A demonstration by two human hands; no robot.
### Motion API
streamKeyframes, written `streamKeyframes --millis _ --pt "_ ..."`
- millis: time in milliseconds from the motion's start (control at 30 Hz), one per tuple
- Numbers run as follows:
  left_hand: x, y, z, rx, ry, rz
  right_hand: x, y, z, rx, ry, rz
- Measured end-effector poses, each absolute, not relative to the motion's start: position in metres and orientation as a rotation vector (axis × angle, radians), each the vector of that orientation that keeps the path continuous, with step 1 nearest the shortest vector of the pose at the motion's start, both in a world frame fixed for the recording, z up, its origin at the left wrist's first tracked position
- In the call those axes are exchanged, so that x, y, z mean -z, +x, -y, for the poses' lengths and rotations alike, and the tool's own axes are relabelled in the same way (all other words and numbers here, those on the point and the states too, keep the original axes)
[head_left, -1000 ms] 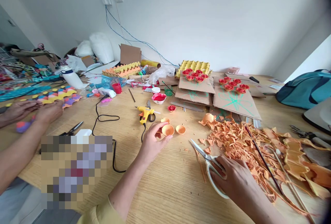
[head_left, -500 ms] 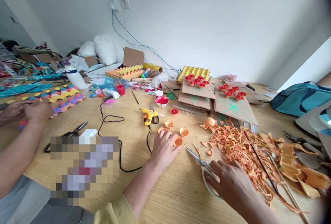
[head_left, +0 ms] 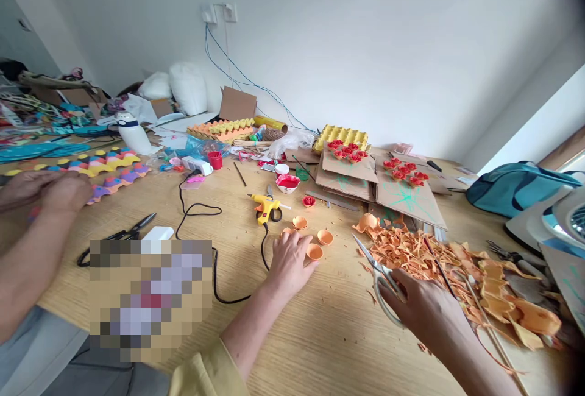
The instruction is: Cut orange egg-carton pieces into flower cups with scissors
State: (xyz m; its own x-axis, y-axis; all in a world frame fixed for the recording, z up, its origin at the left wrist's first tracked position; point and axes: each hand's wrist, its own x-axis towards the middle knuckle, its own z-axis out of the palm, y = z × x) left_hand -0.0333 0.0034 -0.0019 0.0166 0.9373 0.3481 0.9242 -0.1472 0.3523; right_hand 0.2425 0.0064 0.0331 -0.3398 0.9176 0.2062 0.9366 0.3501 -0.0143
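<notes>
My left hand (head_left: 292, 262) rests on the table, thumb and fingers apart, among several small orange cups cut from egg carton. One orange cup (head_left: 314, 252) sits beside the thumb and index finger; another (head_left: 286, 233) is partly hidden behind the fingertips. My right hand (head_left: 423, 301) is closed around the handles of the scissors (head_left: 377, 268), whose blades point up and left at the near edge of a heap of orange carton scraps (head_left: 406, 247). A yellow glue gun (head_left: 265, 208) lies beyond my left hand, close to a red paper rose (head_left: 309, 201).
Red roses (head_left: 404, 170) stand on cardboard sheets (head_left: 411, 198) at the back. A bowl of red paint (head_left: 287, 183) sits behind the glue gun. A black cable crosses the left-centre. Another person's hands (head_left: 64, 192) work at far left, near painted egg-carton strips (head_left: 114, 183) and black scissors (head_left: 132, 228).
My right hand has moved right and slightly away from me with the scissors. Loose scraps near the blades have shifted toward the heap. My left hand stays nearly in place.
</notes>
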Motion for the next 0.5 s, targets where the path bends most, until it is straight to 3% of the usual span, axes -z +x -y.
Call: streamKeyframes --millis 500 --pt "0.005 -0.021 -0.003 -0.693 2.253 -2.059 0.016 0.24 -0.019 -0.048 -1.466 2.261"
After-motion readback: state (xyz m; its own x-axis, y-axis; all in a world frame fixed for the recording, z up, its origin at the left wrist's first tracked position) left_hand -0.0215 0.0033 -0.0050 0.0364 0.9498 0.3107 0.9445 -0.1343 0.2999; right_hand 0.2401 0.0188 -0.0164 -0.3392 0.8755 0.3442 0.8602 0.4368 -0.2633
